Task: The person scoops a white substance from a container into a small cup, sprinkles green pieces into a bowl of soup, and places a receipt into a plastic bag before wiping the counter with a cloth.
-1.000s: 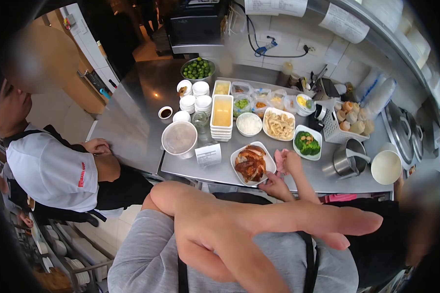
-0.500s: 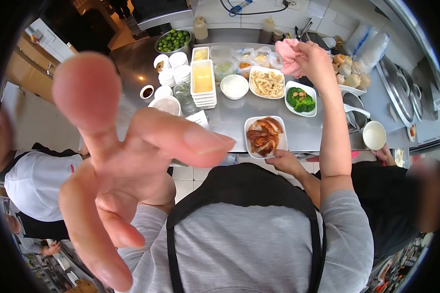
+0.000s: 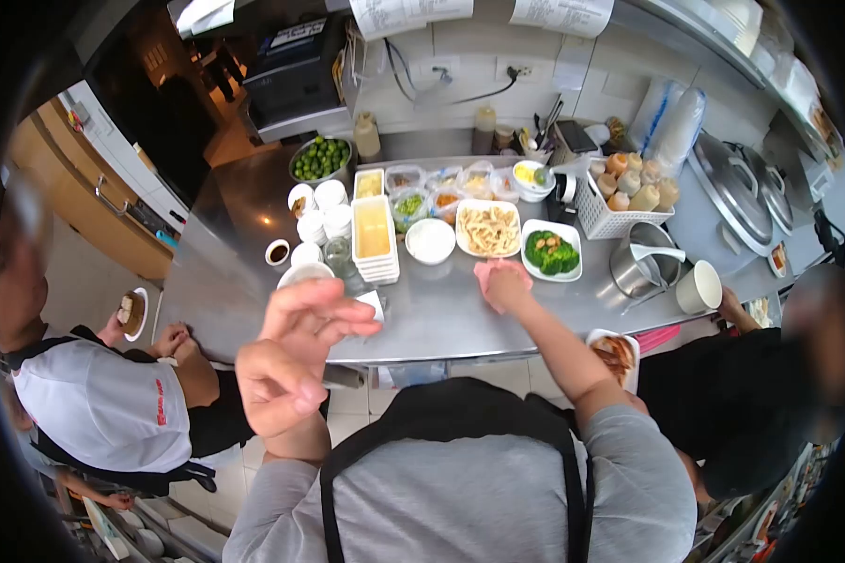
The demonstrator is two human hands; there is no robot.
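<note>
My right hand [image 3: 507,287] presses a pink cloth [image 3: 486,272] onto the steel counter [image 3: 422,328], just in front of a square dish of pale cut food [image 3: 487,228]. To its right is a dish of broccoli [image 3: 552,251]. Raised over the counter's left front part, my left hand [image 3: 296,342] holds nothing, its fingers bent and apart. A white slip [image 3: 370,305] lies just beyond its fingertips. Behind it are stacked white containers [image 3: 374,235] and a bowl of white food [image 3: 431,241]. The plate of roasted meat [image 3: 614,357] is beside my right forearm, partly hidden.
One person [image 3: 103,394] in a white top stands at left; another [image 3: 751,394] in black stands at right, a hand near a white tub [image 3: 699,287]. A bottle basket [image 3: 620,218], a metal pot [image 3: 640,267] and a bowl of green limes [image 3: 320,159] stand on the counter.
My right hand has come down with the cloth from the back to the counter's front. My left hand has moved away from the camera. The meat plate has shifted right, off the counter.
</note>
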